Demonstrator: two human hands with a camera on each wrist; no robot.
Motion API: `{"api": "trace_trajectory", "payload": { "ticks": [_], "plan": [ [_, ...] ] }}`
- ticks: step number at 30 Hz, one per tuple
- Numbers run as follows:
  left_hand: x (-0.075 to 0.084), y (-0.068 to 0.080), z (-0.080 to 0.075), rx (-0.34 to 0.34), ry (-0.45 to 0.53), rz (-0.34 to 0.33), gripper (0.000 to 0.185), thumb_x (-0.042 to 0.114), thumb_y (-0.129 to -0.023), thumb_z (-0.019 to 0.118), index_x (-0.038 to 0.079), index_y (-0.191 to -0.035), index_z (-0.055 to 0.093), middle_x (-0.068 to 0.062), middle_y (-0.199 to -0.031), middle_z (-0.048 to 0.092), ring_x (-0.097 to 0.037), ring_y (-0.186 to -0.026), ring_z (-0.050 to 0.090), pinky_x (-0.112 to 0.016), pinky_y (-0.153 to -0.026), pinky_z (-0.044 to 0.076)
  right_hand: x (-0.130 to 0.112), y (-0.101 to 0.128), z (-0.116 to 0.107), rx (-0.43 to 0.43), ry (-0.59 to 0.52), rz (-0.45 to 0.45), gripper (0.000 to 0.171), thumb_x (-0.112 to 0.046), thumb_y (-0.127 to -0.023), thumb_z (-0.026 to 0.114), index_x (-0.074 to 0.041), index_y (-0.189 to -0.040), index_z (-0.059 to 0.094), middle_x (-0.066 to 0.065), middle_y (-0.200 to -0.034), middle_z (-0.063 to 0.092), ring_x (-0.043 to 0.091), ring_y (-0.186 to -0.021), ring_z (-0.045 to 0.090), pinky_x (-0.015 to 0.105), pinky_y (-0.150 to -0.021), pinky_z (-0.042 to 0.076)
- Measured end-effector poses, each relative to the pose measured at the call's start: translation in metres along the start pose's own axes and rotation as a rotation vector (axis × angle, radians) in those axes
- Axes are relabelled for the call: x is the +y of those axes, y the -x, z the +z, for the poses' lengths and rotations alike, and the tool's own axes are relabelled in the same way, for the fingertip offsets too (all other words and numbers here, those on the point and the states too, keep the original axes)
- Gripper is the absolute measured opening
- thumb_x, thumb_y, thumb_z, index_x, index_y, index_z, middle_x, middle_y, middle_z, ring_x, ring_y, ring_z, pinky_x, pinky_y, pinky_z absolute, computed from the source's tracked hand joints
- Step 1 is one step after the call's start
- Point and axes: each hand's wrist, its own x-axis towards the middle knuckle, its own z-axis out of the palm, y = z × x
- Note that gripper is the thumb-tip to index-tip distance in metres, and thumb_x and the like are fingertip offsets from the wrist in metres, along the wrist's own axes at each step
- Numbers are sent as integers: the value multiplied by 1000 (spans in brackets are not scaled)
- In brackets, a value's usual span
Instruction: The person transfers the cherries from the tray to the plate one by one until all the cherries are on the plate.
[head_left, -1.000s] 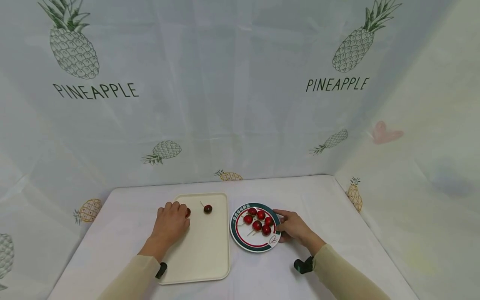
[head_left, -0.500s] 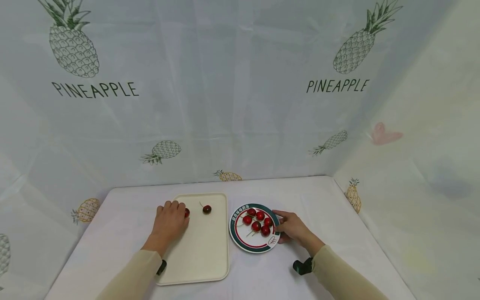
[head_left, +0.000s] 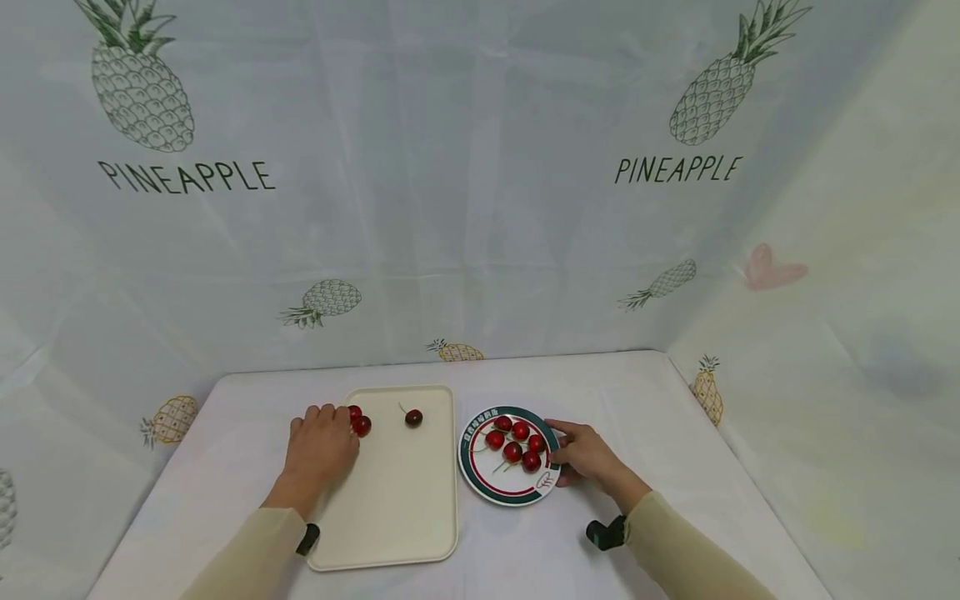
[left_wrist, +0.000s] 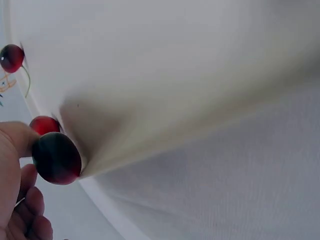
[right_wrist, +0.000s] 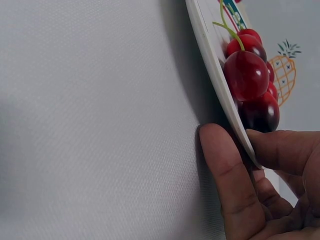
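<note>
In the head view my left hand (head_left: pixel 322 446) is over the left side of the cream tray (head_left: pixel 397 500). It pinches a dark red cherry (left_wrist: pixel 57 159) at the thumb, near the tray's corner in the left wrist view. Close beside it is another red cherry (left_wrist: pixel 45 125). A third cherry (head_left: pixel 413 417), with a stem, lies farther right on the tray. My right hand (head_left: pixel 592 458) grips the right rim of a round plate (head_left: pixel 510 498) with a green border, thumb on top and a finger underneath. Several red cherries (right_wrist: pixel 246 75) with stems sit on that plate.
Both things rest on a white-covered table (head_left: pixel 600 383), the plate just right of the tray. A pale curtain (head_left: pixel 480 208) printed with pineapples hangs behind the table and along its sides. Black wrist devices (head_left: pixel 606 533) sit at both sleeves.
My left hand has shifted left along the tray, and two cherries now show at its fingertips where one showed before. The right hand and the plate stay in place.
</note>
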Motion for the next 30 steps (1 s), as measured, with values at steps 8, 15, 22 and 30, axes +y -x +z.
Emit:
{"api": "trace_trajectory", "payload": {
  "ticks": [8,15,22,30],
  "plan": [
    [1,5,0,-14,-12,-37,35,25,-93,67,-4,-113,61,-15,-97,60,-38,-96,52,-56,-80,41,0,1,0,-4,3,-2,69,-1,-92,75,-13,-155,52,17,-110,62,24,-71,70,37,-61,62],
    [5,14,-2,-76,-11,-56,43,29,-89,72,-4,-114,59,-16,-98,57,-38,-95,50,-55,-78,39,1,1,0,4,1,-2,68,0,-92,75,-14,-155,53,16,-107,61,24,-71,70,37,-61,62],
    [6,17,-7,-69,5,-61,36,30,-90,69,-1,-105,60,-13,-93,55,-36,-92,48,-53,-77,38,0,2,-1,14,14,-16,69,0,-91,76,-13,-155,53,16,-108,62,24,-72,69,38,-61,62],
    [11,19,-7,-149,-35,-16,27,27,-93,68,3,-106,68,-12,-97,57,-36,-96,49,-57,-83,40,-1,3,0,16,16,-16,69,0,-91,76,-13,-155,53,16,-108,61,24,-71,69,38,-61,62]
  ]
}}
